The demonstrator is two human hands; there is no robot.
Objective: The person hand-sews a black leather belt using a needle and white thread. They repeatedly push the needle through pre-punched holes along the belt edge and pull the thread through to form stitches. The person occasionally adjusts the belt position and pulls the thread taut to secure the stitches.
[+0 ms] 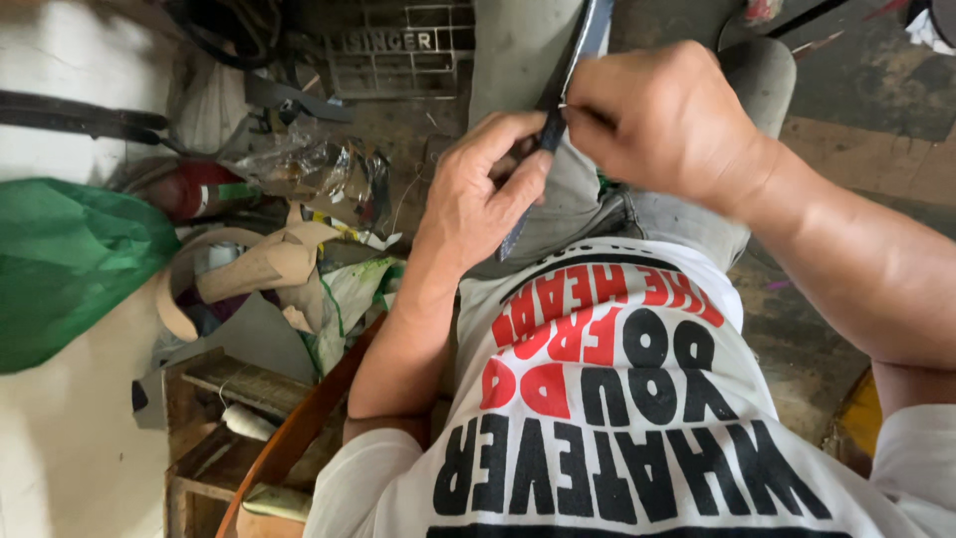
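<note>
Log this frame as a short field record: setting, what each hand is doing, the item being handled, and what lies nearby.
setting: person seated, seen from above, cluttered floor
left hand: grips the dark strap from below, over the lap
right hand: pinches the same strap at its edge with thumb and fingertips
strap: long, narrow, dark, runs away over the knee
nearby left: green bag, tan leather pieces, wooden crate
clothing: white printed shirt, grey trousers

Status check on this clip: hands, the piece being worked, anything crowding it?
Left hand and right hand both pinch a dark strap over the lap. Nothing between them. Floor clutter to the left, apart.
</note>
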